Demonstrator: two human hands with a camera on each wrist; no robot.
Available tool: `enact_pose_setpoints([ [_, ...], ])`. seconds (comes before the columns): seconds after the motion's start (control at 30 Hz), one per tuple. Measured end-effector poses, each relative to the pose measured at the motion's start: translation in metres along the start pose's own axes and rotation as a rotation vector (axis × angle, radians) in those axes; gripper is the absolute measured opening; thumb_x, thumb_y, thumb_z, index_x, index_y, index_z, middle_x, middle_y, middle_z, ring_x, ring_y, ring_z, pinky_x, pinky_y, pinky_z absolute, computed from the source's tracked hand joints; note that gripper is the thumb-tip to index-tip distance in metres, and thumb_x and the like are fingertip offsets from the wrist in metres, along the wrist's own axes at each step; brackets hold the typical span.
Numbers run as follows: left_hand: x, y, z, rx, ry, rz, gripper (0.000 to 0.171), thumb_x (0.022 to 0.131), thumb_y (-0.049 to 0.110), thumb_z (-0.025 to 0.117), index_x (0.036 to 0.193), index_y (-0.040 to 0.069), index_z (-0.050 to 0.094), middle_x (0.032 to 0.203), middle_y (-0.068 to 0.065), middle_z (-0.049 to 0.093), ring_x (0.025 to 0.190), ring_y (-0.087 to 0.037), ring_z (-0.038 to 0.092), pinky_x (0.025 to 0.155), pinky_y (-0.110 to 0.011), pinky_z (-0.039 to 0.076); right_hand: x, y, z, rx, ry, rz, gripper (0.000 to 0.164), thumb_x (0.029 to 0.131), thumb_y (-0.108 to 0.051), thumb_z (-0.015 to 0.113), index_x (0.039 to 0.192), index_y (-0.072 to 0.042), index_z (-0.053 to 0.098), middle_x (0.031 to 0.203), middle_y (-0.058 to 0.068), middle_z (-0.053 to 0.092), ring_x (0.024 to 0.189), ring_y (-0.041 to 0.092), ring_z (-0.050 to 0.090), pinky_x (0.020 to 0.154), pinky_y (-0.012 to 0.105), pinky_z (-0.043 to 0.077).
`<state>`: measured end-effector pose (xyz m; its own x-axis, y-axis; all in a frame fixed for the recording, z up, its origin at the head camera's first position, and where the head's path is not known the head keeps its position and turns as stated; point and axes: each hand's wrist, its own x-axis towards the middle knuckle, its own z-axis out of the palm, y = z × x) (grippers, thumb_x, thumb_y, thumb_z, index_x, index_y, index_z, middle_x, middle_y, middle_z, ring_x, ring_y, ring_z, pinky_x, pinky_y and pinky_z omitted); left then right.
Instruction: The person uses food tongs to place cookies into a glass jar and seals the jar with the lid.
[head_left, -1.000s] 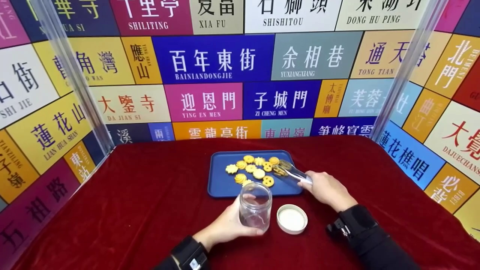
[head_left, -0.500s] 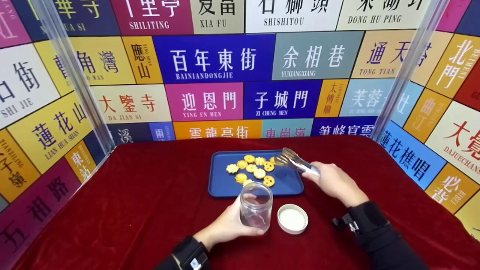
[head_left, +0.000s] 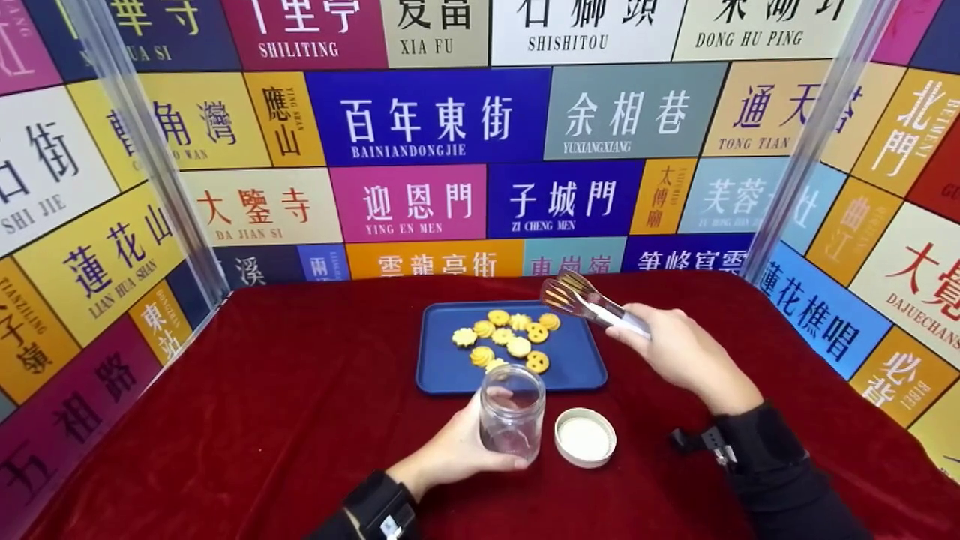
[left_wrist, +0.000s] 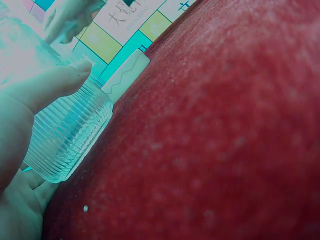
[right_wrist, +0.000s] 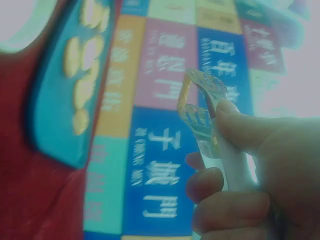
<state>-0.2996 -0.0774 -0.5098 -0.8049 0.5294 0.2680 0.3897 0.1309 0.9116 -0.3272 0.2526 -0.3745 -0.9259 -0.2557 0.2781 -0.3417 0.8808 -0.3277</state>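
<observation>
One pair of clear plastic tongs [head_left: 600, 309], raised over the far right corner of a blue rectangular tray [head_left: 442, 375], slotted ends pointing away from the person. Between the slightly parted tips, as seen from the right wrist, something yellow and biscuit-coloured, too blurred to name for certain. Closed around the tongs' handles, to the right of the tray, a right hand [head_left: 682, 349] with fingers curled and thumb laid along one side.

On the tray, mostly from its middle toward its far right, eleven small golden biscuits [head_left: 518, 346]: some flower-shaped, some swirled, some round with holes like buttons. Nearest one partly hidden by the rim of a jar.

In front of the tray's near edge, that clear glass jar [head_left: 511, 420], ribbed and upright, mouth uncovered. Wrapped round it from the left, a left hand [head_left: 461, 446], thumb across the near side, fingertips visible through the glass. Also in front of the tray, toward its right end, a round cream-white lid [head_left: 585, 439], flat.

Under the tray and well out to either side of it, deep red velvety cloth [head_left: 300, 375]. Nearer than the tray, dark sleeves [head_left: 806, 499] with black wristbands [head_left: 757, 439]. Beyond the tray, a wall of bright panels [head_left: 427, 120] printed with Chinese characters and romanised names, YING EN MEN among them.
</observation>
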Motion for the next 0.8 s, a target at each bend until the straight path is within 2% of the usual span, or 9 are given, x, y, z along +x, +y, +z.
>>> enact_pose_setpoints([
  [0.17,0.0,0.001,0.0,0.001,0.0,0.0,0.094,0.075,0.02,0.099,0.151,0.012,0.044,0.139,0.005,0.065,0.131,-0.014,0.06,0.115,-0.033,0.044,-0.007,-0.019,-0.012,0.032,0.015,-0.066,0.04,0.105,-0.04,0.069,0.13,-0.009,0.069,0.087,0.003,0.063,0.075,0.021,0.057,0.069,0.039,0.045],
  [0.4,0.0,0.002,0.0,-0.02,-0.005,0.011,0.092,0.075,0.017,0.098,0.15,0.014,0.044,0.139,0.004,0.065,0.131,-0.015,0.06,0.115,-0.033,0.044,-0.019,-0.041,-0.026,0.109,-0.005,-0.104,0.045,0.104,-0.047,0.068,0.135,-0.015,0.069,0.096,0.001,0.067,0.082,0.019,0.058,0.07,0.038,0.045],
  [0.53,0.001,0.002,0.0,-0.027,-0.012,0.016,0.095,0.075,0.016,0.098,0.152,0.017,0.043,0.14,0.004,0.064,0.131,-0.015,0.06,0.116,-0.033,0.044,-0.025,-0.047,-0.034,0.12,-0.05,-0.151,0.049,0.103,-0.051,0.067,0.138,-0.017,0.068,0.097,-0.001,0.069,0.081,0.017,0.059,0.069,0.035,0.047],
  [0.8,0.0,0.0,0.0,-0.014,-0.002,0.003,0.089,0.075,0.017,0.098,0.147,0.01,0.045,0.136,0.004,0.067,0.128,-0.015,0.062,0.114,-0.033,0.046,-0.03,-0.049,-0.039,0.087,-0.165,-0.25,0.051,0.103,-0.061,0.061,0.138,-0.024,0.068,0.097,-0.012,0.07,0.085,0.011,0.061,0.076,0.033,0.05],
])
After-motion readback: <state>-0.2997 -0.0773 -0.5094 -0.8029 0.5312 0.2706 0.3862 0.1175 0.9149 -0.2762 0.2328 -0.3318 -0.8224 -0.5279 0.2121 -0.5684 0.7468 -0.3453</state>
